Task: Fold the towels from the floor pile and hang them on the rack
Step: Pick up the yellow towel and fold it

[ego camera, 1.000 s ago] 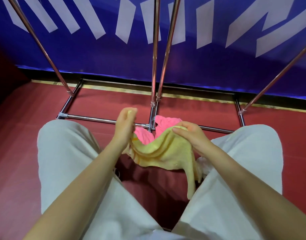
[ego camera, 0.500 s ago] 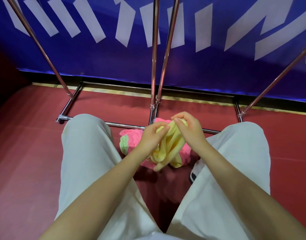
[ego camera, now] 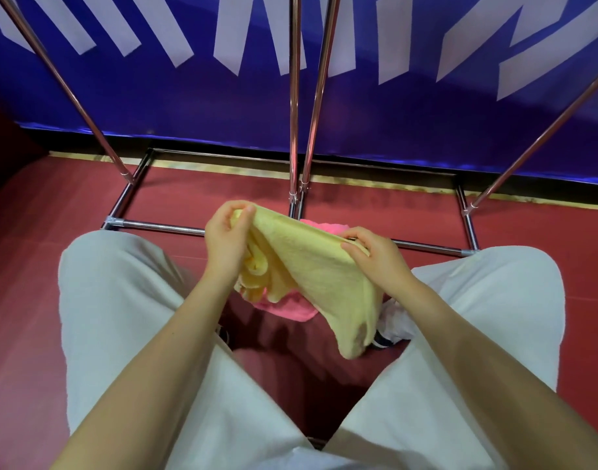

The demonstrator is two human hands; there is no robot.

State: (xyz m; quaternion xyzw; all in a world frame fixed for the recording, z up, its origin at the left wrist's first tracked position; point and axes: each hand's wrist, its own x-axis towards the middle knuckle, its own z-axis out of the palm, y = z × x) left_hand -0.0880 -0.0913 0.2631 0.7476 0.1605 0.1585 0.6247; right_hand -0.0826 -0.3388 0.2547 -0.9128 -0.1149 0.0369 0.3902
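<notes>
Between my knees, above the floor pile: my left hand (ego camera: 227,239) pinches one end of the yellow towel (ego camera: 319,276)'s top edge, my right hand (ego camera: 375,252) pinches the other end, edge pulled taut between them. Towel is soft and light, no stiffness; the rest sags and bunches over the pink towel (ego camera: 287,308) on the red floor (ego camera: 36,300), so corners look like the only sane hold. Rack (ego camera: 292,96) stands just ahead, nothing hung on the visible bars.
</notes>
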